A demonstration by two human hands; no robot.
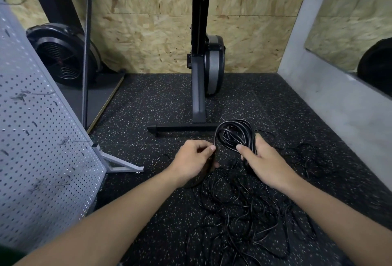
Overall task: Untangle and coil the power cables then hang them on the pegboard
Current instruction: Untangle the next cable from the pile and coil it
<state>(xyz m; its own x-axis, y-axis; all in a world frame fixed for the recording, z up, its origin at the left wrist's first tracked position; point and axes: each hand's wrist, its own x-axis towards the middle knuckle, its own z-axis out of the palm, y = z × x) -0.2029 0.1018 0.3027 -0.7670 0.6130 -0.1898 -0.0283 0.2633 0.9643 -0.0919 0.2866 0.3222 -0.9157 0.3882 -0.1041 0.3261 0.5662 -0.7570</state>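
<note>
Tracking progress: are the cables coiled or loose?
Partly coiled. The left hand and right hand hold one coil; a tangle lies spread on the floor.

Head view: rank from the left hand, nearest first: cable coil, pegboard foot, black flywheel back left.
1. cable coil: pinched by left hand, just right.
2. pegboard foot: floor, left.
3. black flywheel: far back left.

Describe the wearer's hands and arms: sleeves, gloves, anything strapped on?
The left hand and right hand are bare, with no gloves, rings or tape. The left forearm and right forearm are bare too, with no sleeves, watch or bands up to the frame edge. The nails that show are short and unpainted. No markings are visible.
</note>
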